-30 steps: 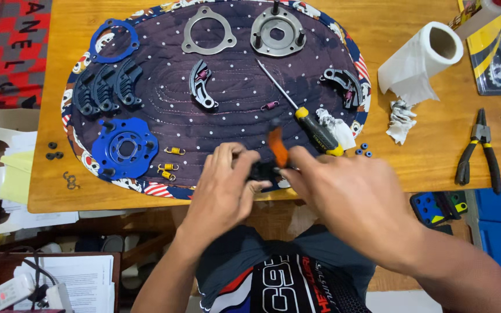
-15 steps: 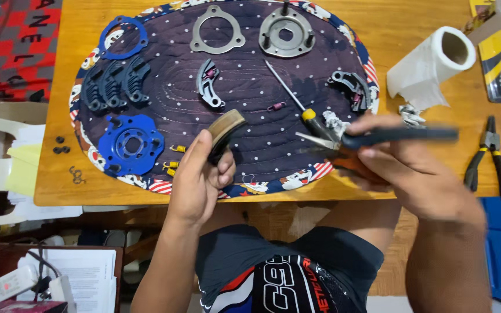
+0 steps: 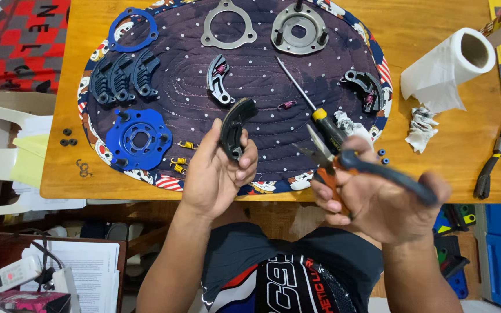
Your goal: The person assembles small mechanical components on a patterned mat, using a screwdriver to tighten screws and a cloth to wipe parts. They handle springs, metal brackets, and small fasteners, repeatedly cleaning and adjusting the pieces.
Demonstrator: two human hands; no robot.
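Curved black metal shoe [image 3: 233, 128] sits upright in the left hand [image 3: 218, 171], fingers closed around its lower half, held above the near edge of an oval quilted mat [image 3: 262, 87]. To its right, the right hand [image 3: 387, 200] grips a pair of pliers [image 3: 343, 165] by the orange and dark handles, the thin tips pointing far and left, slightly parted. Just beyond the pliers, a screwdriver [image 3: 311, 104] with a yellow and black handle lies on the mat. Left of the hands rests a blue round plate [image 3: 138, 139], with small yellow springs [image 3: 184, 156] near it and three more black shoes [image 3: 124, 76] farther off. On the wooden table [image 3: 436, 150], a paper towel roll [image 3: 450, 64] stands at far right, and a second pair of pliers [image 3: 500, 168] lies near the right edge.
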